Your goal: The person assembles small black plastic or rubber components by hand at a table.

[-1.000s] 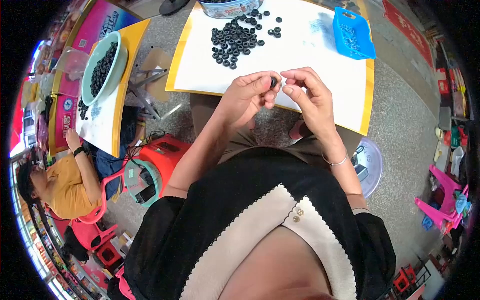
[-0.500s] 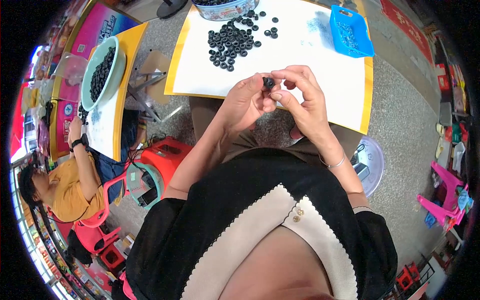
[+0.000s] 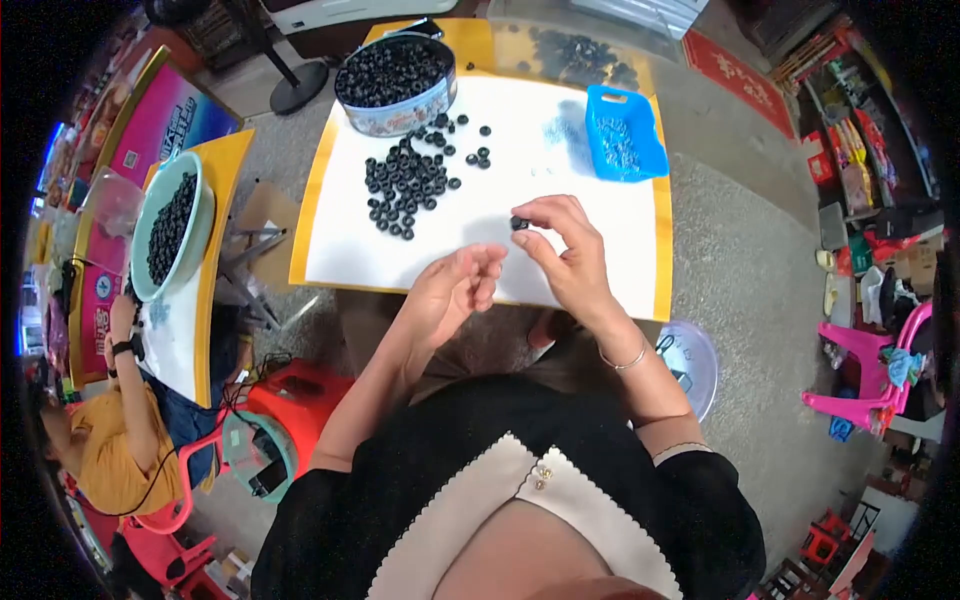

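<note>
My right hand pinches a small black ring-shaped part between thumb and fingertips, just above the white tabletop. Left of it and a little nearer to me is my left hand, its fingers loosely curled and apart, with nothing visible in them. The two hands do not touch. Beyond my left hand lies a loose heap of similar black rings, a few of them scattered to its right. A round tin full of the same rings stands behind the heap.
At the table's far right is a blue plastic basket with small shiny pieces in it. A clear tray with black parts sits at the back. On the left, a person in a yellow shirt works beside a pale green basin of black parts.
My hands have moved apart; the right one has carried the black part away from the left. The view has shifted, showing more of the table's far side.
</note>
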The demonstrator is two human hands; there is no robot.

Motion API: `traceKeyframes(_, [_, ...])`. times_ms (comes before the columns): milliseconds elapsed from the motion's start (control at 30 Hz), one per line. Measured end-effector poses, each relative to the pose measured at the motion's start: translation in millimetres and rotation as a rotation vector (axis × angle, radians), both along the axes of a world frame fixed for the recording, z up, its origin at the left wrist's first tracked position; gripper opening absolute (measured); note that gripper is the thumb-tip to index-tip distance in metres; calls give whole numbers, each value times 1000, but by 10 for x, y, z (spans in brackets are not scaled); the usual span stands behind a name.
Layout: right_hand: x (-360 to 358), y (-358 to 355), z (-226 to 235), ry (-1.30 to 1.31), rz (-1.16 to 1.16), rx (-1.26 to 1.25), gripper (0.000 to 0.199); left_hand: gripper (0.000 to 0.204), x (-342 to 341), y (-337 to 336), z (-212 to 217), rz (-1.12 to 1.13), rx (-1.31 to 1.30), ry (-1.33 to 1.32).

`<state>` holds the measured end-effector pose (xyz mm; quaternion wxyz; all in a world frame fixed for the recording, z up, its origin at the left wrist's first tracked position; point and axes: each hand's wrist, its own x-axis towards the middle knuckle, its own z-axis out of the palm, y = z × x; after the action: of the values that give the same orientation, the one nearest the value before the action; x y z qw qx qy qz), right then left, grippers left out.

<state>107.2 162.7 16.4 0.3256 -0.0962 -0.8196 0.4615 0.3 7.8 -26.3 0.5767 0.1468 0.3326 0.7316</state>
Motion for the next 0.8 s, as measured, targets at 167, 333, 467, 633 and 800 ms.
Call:
traceKeyframes(167, [-383,910,141,-17,-249,183,18,49,-66,-40,-87,33,-61,6])
traceKeyframes(333, [-1228,2403,534,12,-472,436,28,34,-115,12,-99,65,-77,-42])
traceKeyframes(467, [-1580,2925,573,-93,-529,572,34,32,-200,36,-114,56,-71,-50])
traceKeyframes(633, [-1485,1678,177,-163,-220,523,24,31,-316,-27,-272,93,-73,-99])
traceKeyframes(800, [-1444,897,-388,-341,51,357,14,28,-327,22,-315,86,-81,-96])
